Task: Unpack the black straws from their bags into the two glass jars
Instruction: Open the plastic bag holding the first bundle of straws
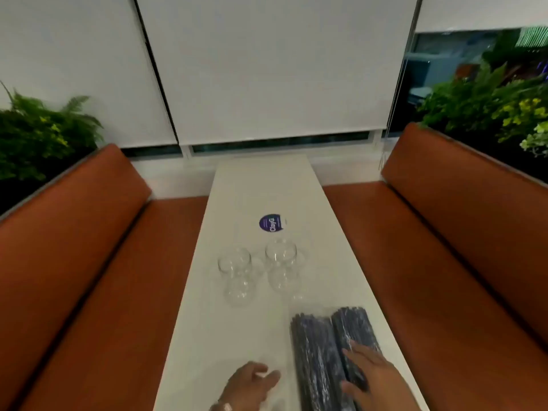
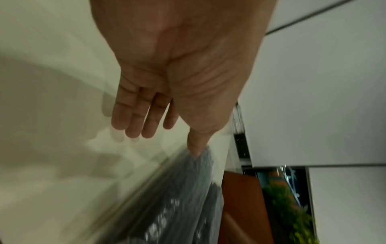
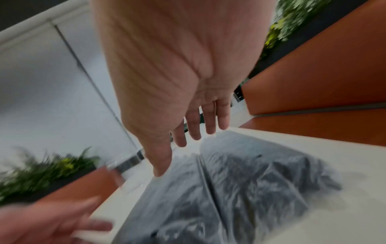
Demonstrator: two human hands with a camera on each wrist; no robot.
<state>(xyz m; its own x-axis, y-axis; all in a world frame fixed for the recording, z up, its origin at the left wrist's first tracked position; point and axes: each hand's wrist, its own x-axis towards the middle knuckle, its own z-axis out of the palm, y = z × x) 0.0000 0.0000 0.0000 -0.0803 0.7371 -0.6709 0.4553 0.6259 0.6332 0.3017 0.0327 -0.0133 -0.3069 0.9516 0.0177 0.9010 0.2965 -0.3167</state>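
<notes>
Two clear plastic bags of black straws lie side by side near the table's front right: the left bag [image 1: 314, 360] and the right bag [image 1: 353, 330]. My right hand [image 1: 367, 375] hovers over the right bag with its fingers spread and straight; the right wrist view shows the hand [image 3: 188, 132] above both bags [image 3: 240, 181], gripping nothing. My left hand [image 1: 255, 381] is over the bare table left of the bags, fingers relaxed and empty [image 2: 142, 118]. Two empty glass jars stand mid-table, one on the left [image 1: 235, 271] and one on the right [image 1: 281, 264].
The narrow white table [image 1: 207, 336] runs between two orange bench seats [image 1: 89, 262] [image 1: 444, 262]. A round purple sticker [image 1: 271, 223] lies beyond the jars. Green plants [image 1: 38, 137] stand behind both seat backs. Window blinds hang at the far end.
</notes>
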